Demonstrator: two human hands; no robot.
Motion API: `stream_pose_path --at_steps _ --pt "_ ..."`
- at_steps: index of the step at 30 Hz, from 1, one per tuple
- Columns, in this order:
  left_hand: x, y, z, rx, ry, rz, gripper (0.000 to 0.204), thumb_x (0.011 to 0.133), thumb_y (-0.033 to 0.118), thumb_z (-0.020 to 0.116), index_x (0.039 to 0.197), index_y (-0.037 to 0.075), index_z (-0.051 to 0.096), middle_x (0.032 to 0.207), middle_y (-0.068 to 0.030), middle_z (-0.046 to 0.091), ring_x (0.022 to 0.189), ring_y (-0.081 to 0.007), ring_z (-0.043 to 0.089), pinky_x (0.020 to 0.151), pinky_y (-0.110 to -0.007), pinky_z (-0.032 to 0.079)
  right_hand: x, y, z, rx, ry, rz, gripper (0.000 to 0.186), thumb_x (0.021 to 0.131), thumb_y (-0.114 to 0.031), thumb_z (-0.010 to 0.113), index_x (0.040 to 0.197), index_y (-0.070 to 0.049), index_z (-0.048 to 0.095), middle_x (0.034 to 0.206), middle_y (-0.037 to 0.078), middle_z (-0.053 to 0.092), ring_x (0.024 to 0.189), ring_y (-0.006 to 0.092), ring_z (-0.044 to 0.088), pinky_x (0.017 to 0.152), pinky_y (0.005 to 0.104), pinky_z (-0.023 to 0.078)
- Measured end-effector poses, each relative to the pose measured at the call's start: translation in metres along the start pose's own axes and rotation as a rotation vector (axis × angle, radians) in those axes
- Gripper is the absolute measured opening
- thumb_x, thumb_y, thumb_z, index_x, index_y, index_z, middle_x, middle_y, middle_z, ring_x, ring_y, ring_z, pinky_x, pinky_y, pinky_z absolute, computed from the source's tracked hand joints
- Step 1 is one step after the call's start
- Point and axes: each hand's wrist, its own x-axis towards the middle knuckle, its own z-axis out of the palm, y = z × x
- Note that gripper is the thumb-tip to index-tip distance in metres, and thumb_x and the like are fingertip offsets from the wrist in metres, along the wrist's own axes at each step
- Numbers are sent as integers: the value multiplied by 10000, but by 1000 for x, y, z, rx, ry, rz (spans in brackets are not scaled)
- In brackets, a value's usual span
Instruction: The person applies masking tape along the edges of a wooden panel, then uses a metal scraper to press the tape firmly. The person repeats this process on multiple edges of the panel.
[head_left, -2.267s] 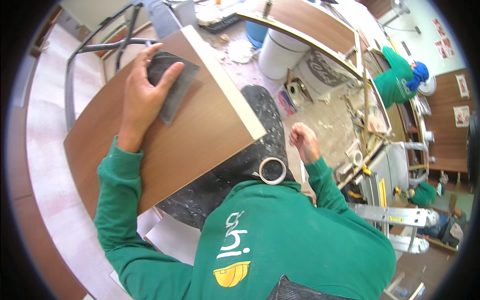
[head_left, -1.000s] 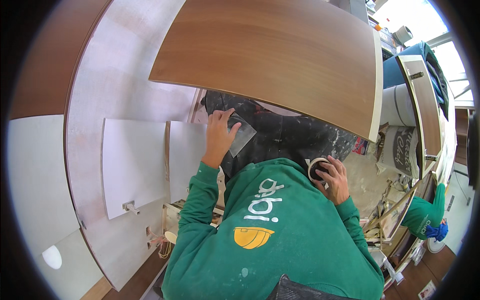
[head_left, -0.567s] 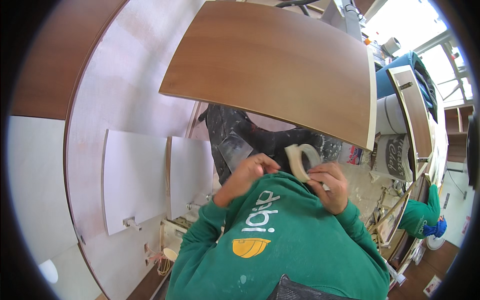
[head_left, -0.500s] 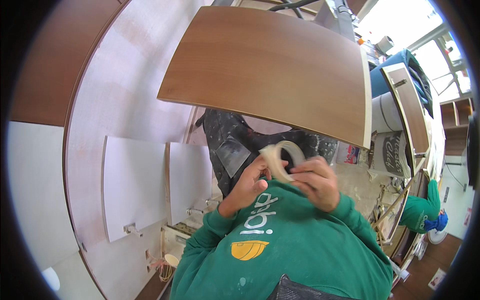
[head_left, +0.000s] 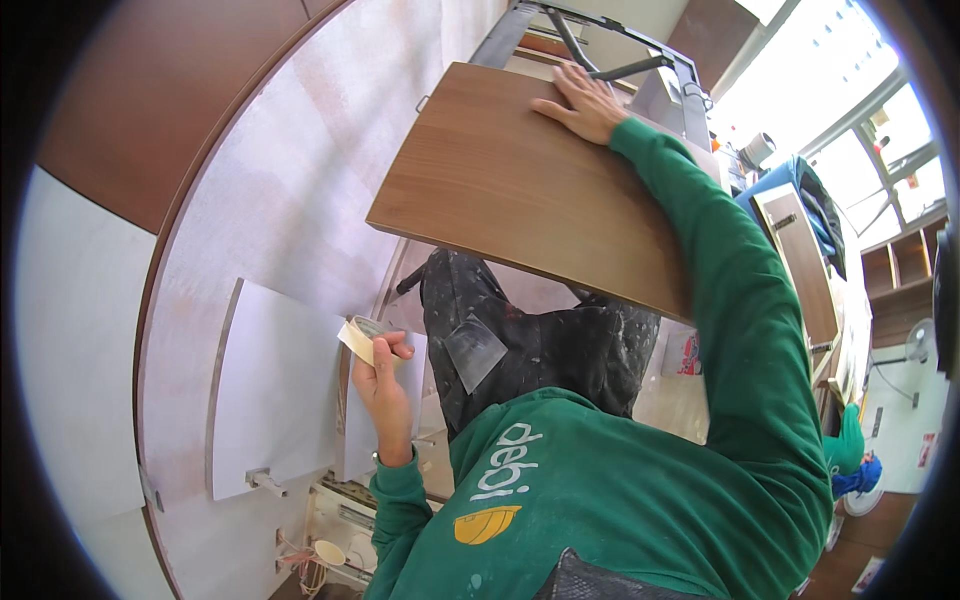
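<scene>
My left hand [head_left: 383, 385] is closed on a roll of masking tape [head_left: 358, 338], pale cream in colour, held up at the left in front of a white panel. Part of the roll is hidden by my fingers. My right arm reaches far forward, and my right hand [head_left: 583, 103] lies flat with spread fingers on the far edge of a brown wood-grain board [head_left: 520, 180]. The board lies level in front of me, above my knees, and my right sleeve covers its right side.
Two white panels with metal hinges, one a larger white panel [head_left: 270, 390], lean at the left wall. A metal frame [head_left: 690, 95] stands behind the board. Another hinged board [head_left: 800, 270] is at the right. Beyond it a co-worker in a green top [head_left: 845, 445] bends over.
Both hands were together on the tape roll before my chest. My left hand has carried it left; my right hand has let go and reached forward onto the board's far edge.
</scene>
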Motion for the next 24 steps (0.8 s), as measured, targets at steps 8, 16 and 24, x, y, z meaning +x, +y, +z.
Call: stream_pose_path --at_steps 8,16,24 --pt "-7 -16 -16 6 261 8 357 1138 303 499 1035 -4 650 849 -19 554 859 -129 547 844 -311 456 -87 -275 -15 483 3 -1068 736 987 -517 645 1518 -25 514 1625 237 432 1475 387 448 1237 494 346" --pt "25 36 -30 86 105 207 184 1051 189 652 1028 7 644 814 -2 605 723 -102 558 677 -253 457 -59 -248 -77 988 -318 -605 419 918 -306 814 1200 -8 732 1172 162 744 1137 302 704 991 410 563" --pt "57 88 25 214 -164 389 161 949 84 748 1047 -18 669 858 -74 693 718 -119 641 686 -271 494 -56 -252 -112 1060 -140 -696 385 859 -276 882 1081 12 756 983 114 729 904 245 717 821 363 572"
